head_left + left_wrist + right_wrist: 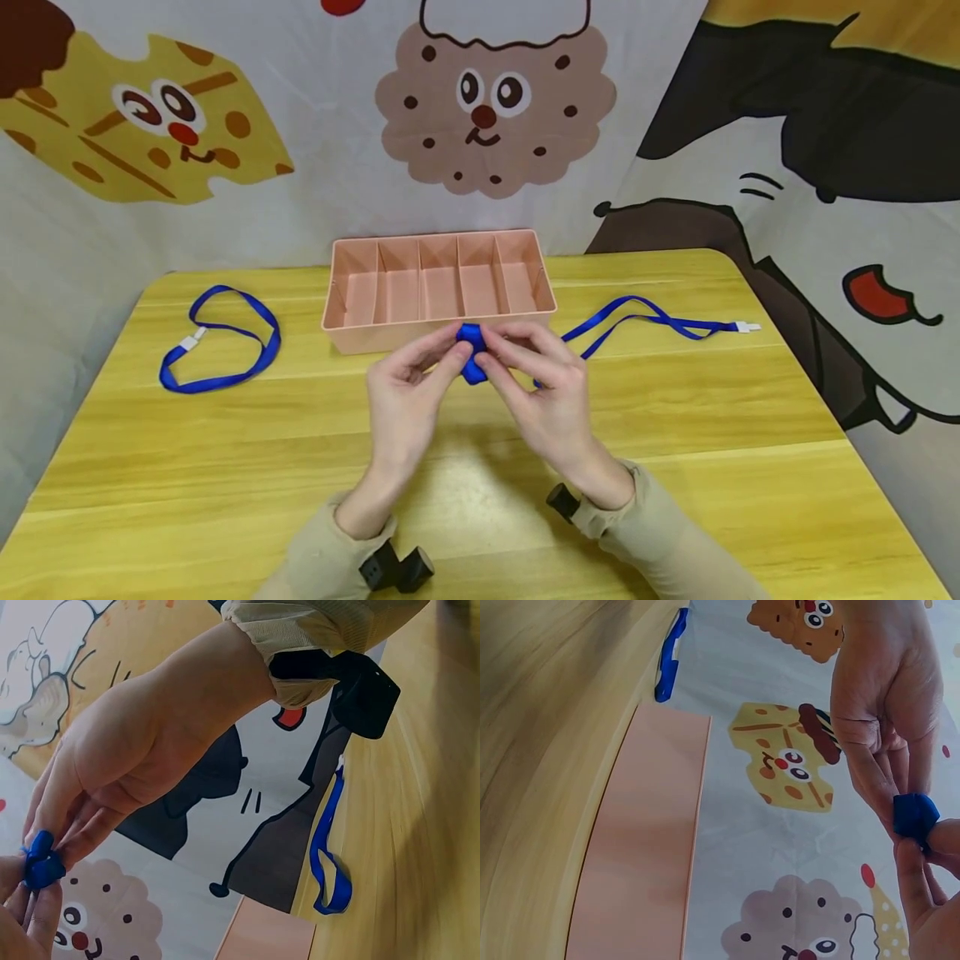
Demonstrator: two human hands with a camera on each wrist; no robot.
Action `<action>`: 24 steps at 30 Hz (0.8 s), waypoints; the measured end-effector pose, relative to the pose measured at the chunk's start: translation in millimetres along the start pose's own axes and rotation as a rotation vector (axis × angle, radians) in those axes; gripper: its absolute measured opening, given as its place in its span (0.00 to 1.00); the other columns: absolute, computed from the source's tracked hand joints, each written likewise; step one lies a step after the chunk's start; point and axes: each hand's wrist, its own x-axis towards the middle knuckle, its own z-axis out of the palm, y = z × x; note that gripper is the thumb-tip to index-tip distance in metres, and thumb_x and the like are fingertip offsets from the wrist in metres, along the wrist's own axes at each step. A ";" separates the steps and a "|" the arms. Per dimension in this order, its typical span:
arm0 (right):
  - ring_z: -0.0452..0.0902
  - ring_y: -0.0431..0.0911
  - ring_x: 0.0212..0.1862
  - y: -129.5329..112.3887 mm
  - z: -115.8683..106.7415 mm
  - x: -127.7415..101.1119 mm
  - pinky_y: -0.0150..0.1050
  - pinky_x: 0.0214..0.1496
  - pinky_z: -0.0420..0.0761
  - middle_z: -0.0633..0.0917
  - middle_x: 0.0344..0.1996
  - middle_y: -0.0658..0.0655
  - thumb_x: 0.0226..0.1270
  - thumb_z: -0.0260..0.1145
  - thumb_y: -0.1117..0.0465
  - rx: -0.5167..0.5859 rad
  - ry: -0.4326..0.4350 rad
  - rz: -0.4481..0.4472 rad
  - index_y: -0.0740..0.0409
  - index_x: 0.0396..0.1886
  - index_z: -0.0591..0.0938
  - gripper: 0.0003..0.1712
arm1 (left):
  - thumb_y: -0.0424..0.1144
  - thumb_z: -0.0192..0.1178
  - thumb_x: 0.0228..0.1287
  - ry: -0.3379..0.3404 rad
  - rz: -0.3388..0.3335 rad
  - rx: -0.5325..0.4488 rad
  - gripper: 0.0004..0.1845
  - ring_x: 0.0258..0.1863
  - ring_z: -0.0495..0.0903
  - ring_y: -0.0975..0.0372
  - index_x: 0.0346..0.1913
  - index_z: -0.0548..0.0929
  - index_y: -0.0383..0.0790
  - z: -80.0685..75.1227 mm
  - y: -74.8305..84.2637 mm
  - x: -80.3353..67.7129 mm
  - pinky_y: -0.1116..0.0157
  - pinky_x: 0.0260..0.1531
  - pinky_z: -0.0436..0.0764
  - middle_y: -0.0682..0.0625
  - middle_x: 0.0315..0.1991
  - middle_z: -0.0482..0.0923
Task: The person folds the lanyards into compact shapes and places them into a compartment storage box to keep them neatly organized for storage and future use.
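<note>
A blue lanyard strap (pixel 472 371), folded into a small bundle, is held between both hands in front of the box. My left hand (pixel 405 400) pinches its left side with thumb and fingers. From the right, my right hand (pixel 547 392) pinches it too, fingertips close to the left hand's. In the left wrist view the blue bundle (pixel 43 862) shows several folds, and the right wrist view shows a wider flat face of the bundle (pixel 915 816). Fingers hide part of it.
Behind the hands stands a pink box (pixel 375 337) with several compartments. A looped blue lanyard (pixel 202 385) with a white clip lies on the table (pixel 225 467) at left. Another blue lanyard (pixel 693 324) lies at right, its near end partly behind the right hand. A cartoon-printed cloth (pixel 315 83) hangs behind.
</note>
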 end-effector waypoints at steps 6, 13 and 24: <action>0.88 0.56 0.45 -0.3 0.1 0.8 0.26 0.50 0.87 0.89 0.42 0.68 0.70 0.72 0.64 0.008 -0.002 -0.018 0.74 0.49 0.89 0.16 | 0.23 0.68 0.66 -0.021 0.010 -0.022 0.13 0.46 0.91 0.69 0.52 0.87 0.22 -0.4 0.3 -0.3 0.69 0.49 0.90 0.48 0.46 0.93; 0.88 0.57 0.45 0.2 -0.9 2.4 0.25 0.48 0.86 0.89 0.42 0.68 0.70 0.71 0.64 0.008 -0.011 -0.034 0.74 0.48 0.89 0.16 | 0.21 0.66 0.66 -0.087 -0.029 -0.009 0.15 0.48 0.91 0.68 0.55 0.86 0.23 -3.6 2.7 3.2 0.65 0.51 0.90 0.35 0.50 0.89; 0.87 0.36 0.46 1.0 -1.9 3.4 0.27 0.43 0.89 0.87 0.42 0.70 0.65 0.73 0.74 0.159 -0.029 0.086 0.77 0.48 0.88 0.13 | 0.21 0.67 0.65 -0.092 -0.064 -0.004 0.16 0.46 0.90 0.68 0.56 0.86 0.24 -5.5 0.8 5.9 0.67 0.47 0.91 0.44 0.47 0.93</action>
